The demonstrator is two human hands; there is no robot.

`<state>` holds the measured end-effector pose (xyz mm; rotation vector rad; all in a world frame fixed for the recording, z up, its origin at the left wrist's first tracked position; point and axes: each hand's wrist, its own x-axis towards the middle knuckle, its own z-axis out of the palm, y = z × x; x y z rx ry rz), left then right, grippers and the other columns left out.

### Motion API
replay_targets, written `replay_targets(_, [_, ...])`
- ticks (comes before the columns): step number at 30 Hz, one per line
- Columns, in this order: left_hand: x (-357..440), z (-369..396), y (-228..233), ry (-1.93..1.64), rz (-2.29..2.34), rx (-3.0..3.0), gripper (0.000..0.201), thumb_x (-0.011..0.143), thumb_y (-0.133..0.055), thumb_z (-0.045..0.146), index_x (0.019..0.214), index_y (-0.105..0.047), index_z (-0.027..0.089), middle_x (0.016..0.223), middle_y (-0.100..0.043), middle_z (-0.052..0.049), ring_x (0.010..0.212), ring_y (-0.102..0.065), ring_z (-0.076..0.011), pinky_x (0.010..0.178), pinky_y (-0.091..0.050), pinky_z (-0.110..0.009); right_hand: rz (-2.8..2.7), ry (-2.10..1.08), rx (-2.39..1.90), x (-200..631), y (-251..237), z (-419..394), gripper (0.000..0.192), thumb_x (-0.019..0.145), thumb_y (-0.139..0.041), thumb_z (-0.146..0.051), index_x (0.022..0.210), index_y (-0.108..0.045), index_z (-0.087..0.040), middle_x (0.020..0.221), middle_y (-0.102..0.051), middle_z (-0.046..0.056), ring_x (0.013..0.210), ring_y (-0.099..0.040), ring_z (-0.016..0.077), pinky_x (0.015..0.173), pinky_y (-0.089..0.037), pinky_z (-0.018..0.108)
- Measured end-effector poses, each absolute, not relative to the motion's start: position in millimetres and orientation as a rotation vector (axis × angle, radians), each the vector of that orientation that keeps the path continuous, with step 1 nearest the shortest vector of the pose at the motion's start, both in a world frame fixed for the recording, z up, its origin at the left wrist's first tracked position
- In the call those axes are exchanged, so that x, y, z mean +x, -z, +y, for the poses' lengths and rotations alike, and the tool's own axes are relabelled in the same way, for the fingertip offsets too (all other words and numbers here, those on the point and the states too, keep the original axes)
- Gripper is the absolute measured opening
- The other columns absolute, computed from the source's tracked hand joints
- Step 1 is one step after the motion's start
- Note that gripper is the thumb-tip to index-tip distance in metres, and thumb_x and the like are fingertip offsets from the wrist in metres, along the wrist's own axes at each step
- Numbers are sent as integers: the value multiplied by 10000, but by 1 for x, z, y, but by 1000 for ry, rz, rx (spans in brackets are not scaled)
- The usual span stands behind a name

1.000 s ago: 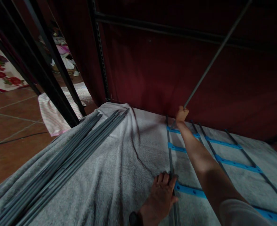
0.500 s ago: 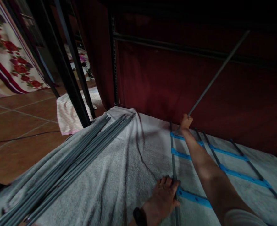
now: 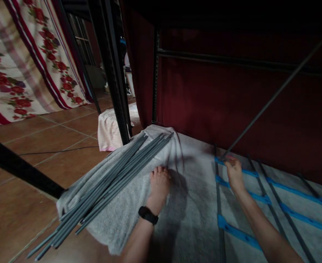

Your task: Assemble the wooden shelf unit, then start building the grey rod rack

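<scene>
My right hand point(image 3: 234, 171) grips the lower end of a long grey rod point(image 3: 273, 98) that slants up to the right, above a flat frame of grey rods joined by blue connector strips point(image 3: 233, 231). My left hand point(image 3: 158, 184), with a black watch on the wrist, rests fingers apart on the grey towel point(image 3: 122, 204), right beside a bundle of several loose grey rods point(image 3: 108, 179) lying diagonally on it. It holds nothing.
A dark red curtain point(image 3: 204, 95) with a black metal frame point(image 3: 155, 73) hangs behind. Black slanted posts point(image 3: 114, 73) stand at left by a pink striped cloth point(image 3: 108, 129). Brown floor tiles and a floral sheet point(image 3: 21, 69) lie left.
My left hand left the frame's rod and moved left to the towel beside the loose rods. My right hand with its rod came a little nearer. The view turned left.
</scene>
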<state>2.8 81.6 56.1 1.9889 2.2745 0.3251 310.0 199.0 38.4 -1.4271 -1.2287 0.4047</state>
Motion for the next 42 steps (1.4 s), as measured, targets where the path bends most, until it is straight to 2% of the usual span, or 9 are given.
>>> replay_targets(4, [-49,80,-51,-187,2535,1709,418,928,-302,87,1085,-689,103,1169,-619,-195,1130,-554,-300,901,-428,-408,-1300,-758,-1375,297,-12,116,368,748,-608,-414,1060,-621,-219,1132,-645,62,1091,-585,231,990,-427,366])
replay_targets(7, [-66,80,-40,-167,2570,1625,439,918,-288,77,1088,-690,115,1216,-603,-198,1188,-524,-308,893,-437,-435,-1304,-885,-1437,304,-7,64,348,785,-602,-440,1042,-651,-210,976,-698,55,898,-648,214,853,-497,333])
replay_targets(13, [-64,87,-30,-157,2649,1559,447,898,-298,61,1134,-677,73,1188,-616,-235,1168,-522,-342,923,-390,-493,-1255,-840,-1624,342,-15,-7,314,784,-615,-481,928,-706,-217,854,-728,53,785,-672,219,720,-542,299])
replay_targets(21, [-58,83,-29,-132,2703,1556,450,924,-269,76,1154,-654,36,1130,-624,-262,1093,-585,-340,849,-427,-423,-1384,-796,-1692,373,0,-49,279,808,-543,-510,796,-726,-300,641,-665,24,659,-671,229,614,-560,302])
replay_targets(23, [-54,83,-30,-106,2689,1584,454,930,-255,72,1167,-639,26,1131,-622,-263,1097,-593,-337,834,-443,-405,-1452,-765,-1679,370,3,-49,274,834,-521,-485,843,-715,-292,701,-682,19,700,-680,216,654,-566,296])
replay_targets(26, [-44,83,-34,-57,2656,1614,452,938,-243,74,1173,-626,27,1127,-622,-257,1096,-610,-342,801,-467,-380,-1628,-625,-1632,375,6,-41,262,872,-493,-416,974,-687,-272,953,-712,36,930,-686,215,845,-556,319])
replay_targets(30, [-33,83,-42,-70,2609,1667,445,955,-216,90,1208,-576,28,1128,-623,-241,1064,-647,-331,762,-486,-356,-1688,-110,-1821,429,15,-33,340,876,-430,-362,1105,-632,-213,1148,-654,111,1104,-627,272,1009,-478,447])
replay_targets(34, [-24,82,-51,-127,2537,1687,386,947,-269,110,1240,-512,47,1092,-660,-207,955,-693,-302,730,-483,-347,-1488,192,-2224,493,27,-43,340,825,-478,-382,1046,-634,-176,975,-667,154,947,-658,329,866,-517,488])
replay_targets(42, [1,95,-43,-358,2109,1810,323,944,-424,320,1177,-567,147,1088,-715,-151,988,-682,-246,767,-464,-302,-1378,-262,-2303,486,8,-46,121,723,-611,-363,701,-649,-250,670,-678,48,752,-698,261,703,-525,335])
